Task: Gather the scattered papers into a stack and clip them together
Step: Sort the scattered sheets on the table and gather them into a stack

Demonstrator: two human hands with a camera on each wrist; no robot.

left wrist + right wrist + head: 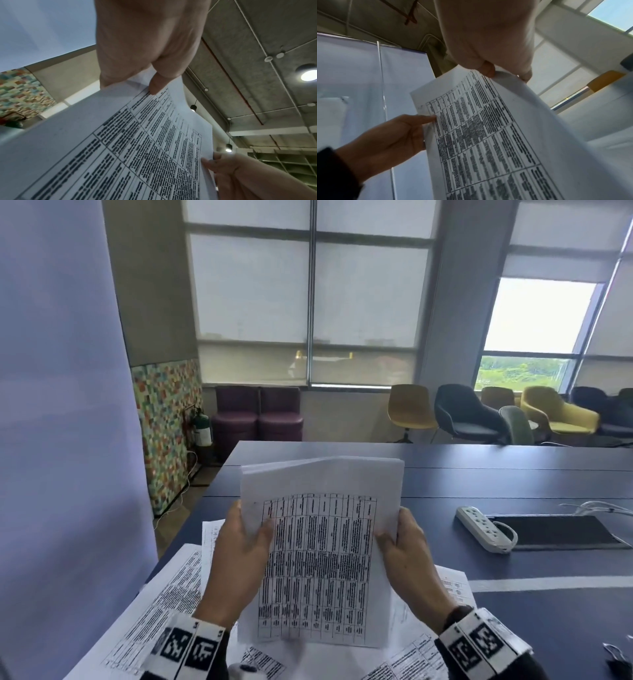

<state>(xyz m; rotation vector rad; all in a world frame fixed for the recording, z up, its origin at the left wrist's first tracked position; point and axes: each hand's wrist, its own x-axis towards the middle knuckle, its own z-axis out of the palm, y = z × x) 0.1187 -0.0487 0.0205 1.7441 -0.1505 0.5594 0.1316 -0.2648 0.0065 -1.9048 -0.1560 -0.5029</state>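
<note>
I hold a stack of printed papers [318, 559] upright above the table, a table of black text facing me. My left hand [245, 546] grips its left edge, thumb on the front sheet. My right hand [399, 537] grips the right edge the same way. The left wrist view shows the stack of papers [137, 148] with my left hand [137, 75] pinching the edge and the right hand [221, 165] lower right. In the right wrist view the papers [488, 135] hang from my right hand [488, 67], with the left hand [402, 129] at their other edge. More loose sheets [161, 604] lie spread on the table beneath.
The dark blue table [513, 559] carries a white power strip [483, 529] and a black mat [555, 532] at right. Metal binder clips [620, 655] lie at the lower right edge. A pale panel [61, 405] stands at left; chairs [466, 412] line the windows.
</note>
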